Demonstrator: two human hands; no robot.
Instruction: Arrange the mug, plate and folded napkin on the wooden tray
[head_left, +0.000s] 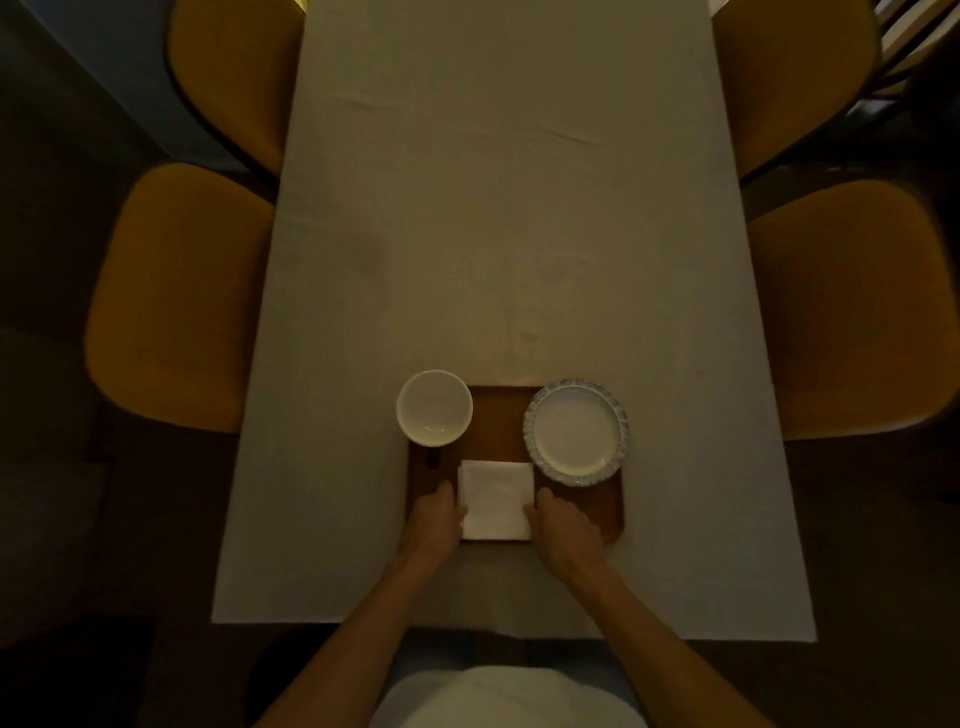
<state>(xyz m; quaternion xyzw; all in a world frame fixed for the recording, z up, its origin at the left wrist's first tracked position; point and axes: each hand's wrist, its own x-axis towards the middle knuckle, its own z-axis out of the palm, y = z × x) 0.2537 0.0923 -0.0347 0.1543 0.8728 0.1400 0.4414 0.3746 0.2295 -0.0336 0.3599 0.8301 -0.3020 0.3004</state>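
Note:
A wooden tray (498, 421) lies on the near part of the table. A white mug (434, 408) stands at its far left corner, seen from above. A white plate with a patterned rim (575, 432) sits at the far right, overhanging the tray's edge. A folded white napkin (497, 500) lies at the tray's near middle. My left hand (435, 517) touches the napkin's left edge and my right hand (563, 525) touches its right edge. The fingertips are hard to make out in the dim light.
A pale tablecloth (493, 208) covers the long table. Mustard-yellow chairs stand along both sides, such as one chair (176, 296) at the left and another chair (852, 306) at the right. The room is dark.

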